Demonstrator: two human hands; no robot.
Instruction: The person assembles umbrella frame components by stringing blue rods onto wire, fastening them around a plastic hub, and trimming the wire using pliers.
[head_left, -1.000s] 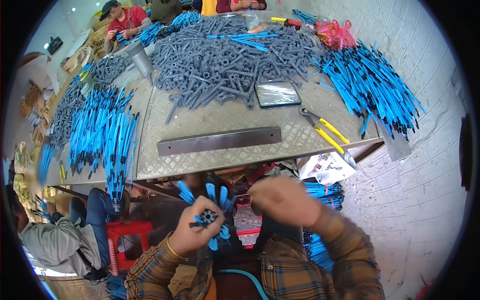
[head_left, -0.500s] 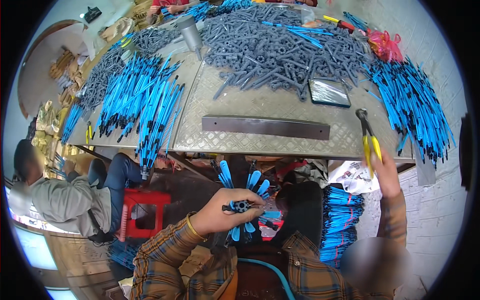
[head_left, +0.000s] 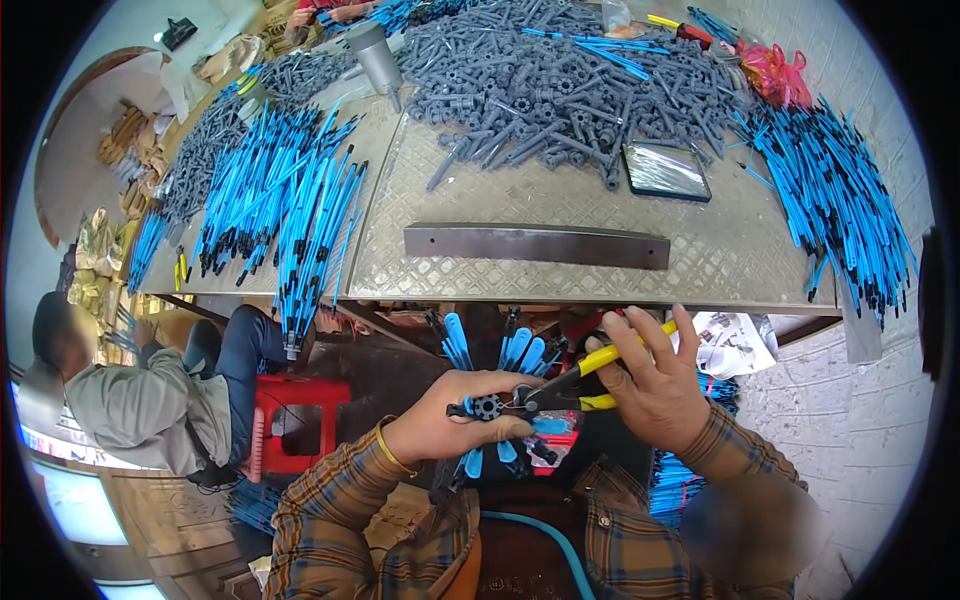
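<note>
My left hand (head_left: 435,415) is closed around a round black hub (head_left: 487,407) with a ring of slots in its face. Flat blue arms (head_left: 457,335) with some black end pieces radiate from it, above and below my fingers. Thin wire ends show by the fingertips, beside the hub. From the right, my right hand (head_left: 660,390) holds pincers (head_left: 603,358) with yellow handles, the fingers loosely round them and the handles spread. Their dark jaws are at the wire close to my left fingertips; whether they bite on it cannot be made out.
Beyond my hands stands a table (head_left: 390,215) with a dark metal bar (head_left: 535,246), a heap of grey plastic parts (head_left: 560,90) and a dark flat case (head_left: 667,172). Blue rods (head_left: 830,200) lie at both sides. A person (head_left: 150,400) sits left, near a red stool (head_left: 305,410).
My right hand has come in from the far right, bringing the pincers from above the table's edge down to the wire at the hub. My left hand keeps its hold in nearly the same place.
</note>
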